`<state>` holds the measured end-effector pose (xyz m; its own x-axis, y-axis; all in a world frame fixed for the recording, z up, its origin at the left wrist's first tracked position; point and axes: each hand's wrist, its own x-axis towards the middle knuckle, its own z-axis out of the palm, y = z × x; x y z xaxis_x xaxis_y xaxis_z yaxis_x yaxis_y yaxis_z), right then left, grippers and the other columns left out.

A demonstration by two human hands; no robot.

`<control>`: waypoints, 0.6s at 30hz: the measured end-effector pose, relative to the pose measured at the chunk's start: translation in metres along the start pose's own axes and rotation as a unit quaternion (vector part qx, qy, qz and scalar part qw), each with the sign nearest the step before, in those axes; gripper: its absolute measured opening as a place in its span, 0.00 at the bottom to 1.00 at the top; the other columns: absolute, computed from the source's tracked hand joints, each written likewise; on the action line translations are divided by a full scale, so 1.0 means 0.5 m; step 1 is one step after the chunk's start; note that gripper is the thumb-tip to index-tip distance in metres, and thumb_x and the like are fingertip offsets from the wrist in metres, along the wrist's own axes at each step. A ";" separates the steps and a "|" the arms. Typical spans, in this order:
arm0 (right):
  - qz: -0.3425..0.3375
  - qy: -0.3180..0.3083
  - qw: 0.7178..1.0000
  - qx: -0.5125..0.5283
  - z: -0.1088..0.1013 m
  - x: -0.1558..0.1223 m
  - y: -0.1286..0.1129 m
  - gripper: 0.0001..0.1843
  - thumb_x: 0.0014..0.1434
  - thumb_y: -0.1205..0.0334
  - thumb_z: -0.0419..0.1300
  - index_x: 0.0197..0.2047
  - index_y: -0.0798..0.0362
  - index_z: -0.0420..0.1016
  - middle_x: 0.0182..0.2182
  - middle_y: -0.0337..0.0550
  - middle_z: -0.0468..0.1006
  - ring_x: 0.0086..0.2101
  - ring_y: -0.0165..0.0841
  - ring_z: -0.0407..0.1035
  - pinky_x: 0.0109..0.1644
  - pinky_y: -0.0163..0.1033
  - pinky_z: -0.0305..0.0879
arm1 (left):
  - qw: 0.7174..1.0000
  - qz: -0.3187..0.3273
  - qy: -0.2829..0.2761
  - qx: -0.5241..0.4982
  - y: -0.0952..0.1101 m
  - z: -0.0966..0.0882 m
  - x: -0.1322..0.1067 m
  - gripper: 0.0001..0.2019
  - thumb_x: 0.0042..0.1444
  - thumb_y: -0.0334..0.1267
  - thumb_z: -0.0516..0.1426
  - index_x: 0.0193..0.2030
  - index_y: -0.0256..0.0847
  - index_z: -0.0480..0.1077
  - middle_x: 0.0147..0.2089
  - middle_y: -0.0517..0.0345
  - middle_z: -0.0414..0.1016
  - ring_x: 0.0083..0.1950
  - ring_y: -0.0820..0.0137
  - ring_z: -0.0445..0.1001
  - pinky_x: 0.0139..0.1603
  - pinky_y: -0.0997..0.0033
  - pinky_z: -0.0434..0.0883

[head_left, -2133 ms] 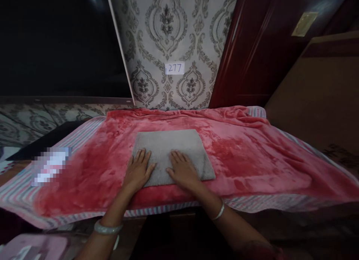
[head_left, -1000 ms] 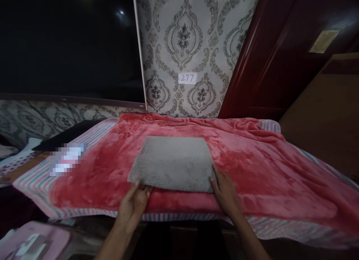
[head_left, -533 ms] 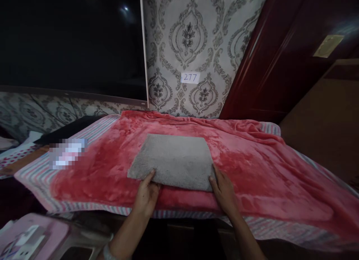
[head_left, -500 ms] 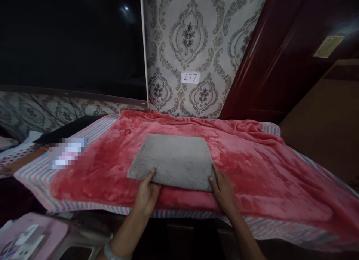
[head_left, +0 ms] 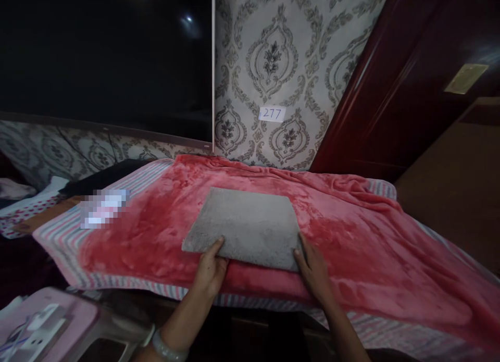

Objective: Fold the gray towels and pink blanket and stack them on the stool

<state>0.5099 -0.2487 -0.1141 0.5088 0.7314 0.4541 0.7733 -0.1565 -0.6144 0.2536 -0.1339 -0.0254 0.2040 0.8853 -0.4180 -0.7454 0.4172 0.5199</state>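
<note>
A folded grey towel [head_left: 246,226] lies flat on a red plush blanket [head_left: 351,237] spread over a table. My left hand [head_left: 211,271] grips the towel's near edge left of its middle, thumb on top and fingers tucked under. At the near right corner, my right hand [head_left: 314,271] is closed on the towel in the same way, thumb up at the corner. Both hands sit at the table's front edge, and the towel's near edge looks slightly raised.
A dark screen [head_left: 101,60] and patterned wallpaper with a "277" label [head_left: 272,113] stand behind the table. A dark red door [head_left: 390,91] is at the right. A pink stool [head_left: 42,325] sits low left. A striped cloth [head_left: 62,232] shows under the blanket's edges.
Both hands left the towel's top, where they lay flat, and went to its near edge and right corner. They now grip it. My view has shifted left.
</note>
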 end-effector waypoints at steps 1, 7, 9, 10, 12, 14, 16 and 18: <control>0.007 0.002 1.000 0.006 0.002 0.003 -0.001 0.37 0.67 0.41 0.47 0.70 0.54 0.63 0.62 0.57 0.71 0.61 0.47 0.66 0.66 0.59 0.61 | 1.000 0.002 0.000 0.001 -0.001 0.002 0.001 0.24 0.55 0.20 0.57 0.58 0.43 0.72 0.51 0.55 0.82 0.51 0.66 0.81 0.51 0.68 0.79; 0.045 0.016 0.996 0.074 0.006 0.021 -0.011 0.41 0.60 0.35 0.51 0.66 0.56 0.70 0.61 0.58 0.73 0.60 0.49 0.68 0.66 0.59 0.61 | 0.999 0.030 0.012 0.005 0.012 0.039 -0.008 0.24 0.53 0.17 0.57 0.55 0.40 0.73 0.45 0.55 0.83 0.39 0.70 0.81 0.44 0.71 0.80; 0.059 0.022 0.992 0.105 -0.006 0.022 -0.016 0.39 0.59 0.34 0.53 0.63 0.53 0.72 0.60 0.56 0.75 0.59 0.48 0.69 0.65 0.57 0.63 | 0.999 0.037 0.010 0.002 0.031 0.053 -0.016 0.23 0.53 0.16 0.56 0.53 0.39 0.74 0.43 0.55 0.83 0.36 0.70 0.80 0.43 0.71 0.80; 0.068 0.025 0.990 0.120 -0.014 0.022 -0.020 0.38 0.60 0.35 0.53 0.62 0.52 0.74 0.59 0.55 0.76 0.58 0.48 0.70 0.64 0.56 0.64 | 0.999 0.039 0.007 0.000 0.044 0.057 -0.019 0.23 0.52 0.16 0.56 0.52 0.39 0.74 0.42 0.54 0.83 0.36 0.70 0.80 0.43 0.70 0.80; 0.084 0.038 0.986 0.140 -0.032 0.025 -0.026 0.35 0.60 0.35 0.53 0.58 0.52 0.77 0.56 0.54 0.78 0.56 0.47 0.71 0.61 0.54 0.67 | 0.999 0.041 0.009 -0.006 0.074 0.056 -0.021 0.22 0.51 0.16 0.56 0.50 0.38 0.75 0.40 0.55 0.82 0.36 0.69 0.80 0.44 0.70 0.80; 0.092 0.057 0.983 0.149 -0.045 0.035 -0.030 0.34 0.60 0.36 0.53 0.55 0.53 0.79 0.53 0.55 0.80 0.53 0.48 0.73 0.59 0.54 0.69 | 0.998 0.043 0.033 -0.009 0.105 0.040 -0.017 0.21 0.50 0.17 0.56 0.48 0.38 0.75 0.38 0.56 0.82 0.35 0.69 0.79 0.44 0.69 0.79; 0.083 0.069 0.982 0.157 -0.046 0.053 -0.034 0.31 0.59 0.38 0.54 0.53 0.53 0.79 0.52 0.55 0.80 0.51 0.47 0.74 0.58 0.55 0.69 | 0.995 0.053 0.081 -0.003 0.128 0.013 -0.011 0.18 0.50 0.19 0.58 0.46 0.39 0.75 0.35 0.58 0.81 0.34 0.69 0.79 0.46 0.68 0.79; 0.058 0.062 0.983 0.164 -0.033 0.081 -0.040 0.29 0.59 0.41 0.55 0.52 0.53 0.79 0.52 0.55 0.80 0.51 0.46 0.74 0.58 0.56 0.68 | 0.990 0.068 0.123 0.010 0.138 -0.015 -0.007 0.17 0.50 0.22 0.59 0.46 0.40 0.75 0.34 0.57 0.80 0.36 0.67 0.79 0.48 0.65 0.78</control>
<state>0.5213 -0.2270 -0.0729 0.6440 0.6312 0.4322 0.5548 0.0037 -0.8320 0.1966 -0.1096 0.0063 -0.0601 0.8577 -0.5106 -0.7425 0.3035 0.5971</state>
